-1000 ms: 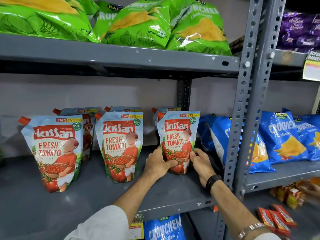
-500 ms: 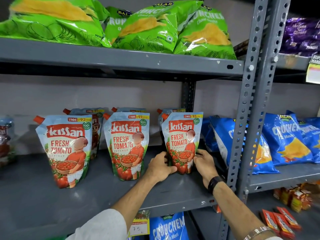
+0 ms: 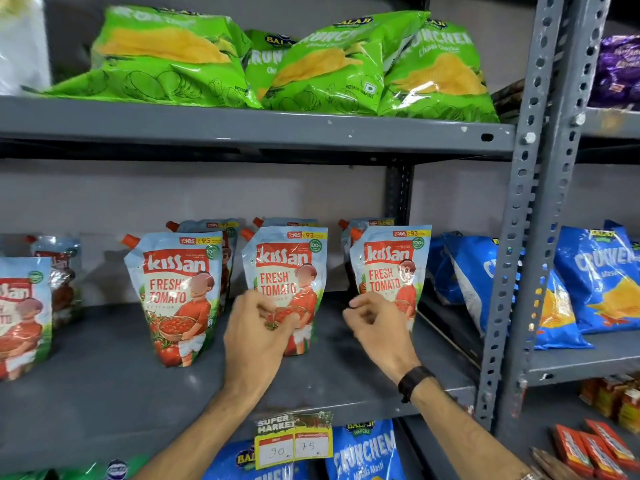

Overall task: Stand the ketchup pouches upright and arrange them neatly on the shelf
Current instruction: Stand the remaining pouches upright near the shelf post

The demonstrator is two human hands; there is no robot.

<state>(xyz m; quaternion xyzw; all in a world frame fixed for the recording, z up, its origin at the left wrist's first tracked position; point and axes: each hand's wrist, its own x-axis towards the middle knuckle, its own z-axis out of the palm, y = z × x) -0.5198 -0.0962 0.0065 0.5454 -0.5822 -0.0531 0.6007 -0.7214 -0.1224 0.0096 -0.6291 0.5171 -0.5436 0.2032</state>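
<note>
Several blue-and-red Kissan ketchup pouches stand upright in two rows on the grey middle shelf. The front row has one cut off at the left edge, one further right, a middle pouch and a right pouch. My left hand covers the middle pouch's lower left with curled fingers; whether it grips is unclear. My right hand hovers loosely curled, holding nothing, at the right pouch's lower left.
Green chip bags fill the shelf above. A perforated grey upright stands right of the pouches, with blue chip bags beyond it. A price tag hangs on the shelf's front lip. Small red packs lie lower right.
Both hands have let go of the right pouch and moved left. The left hand is now in front of the middle pouch. The camera has swung left and up.
</note>
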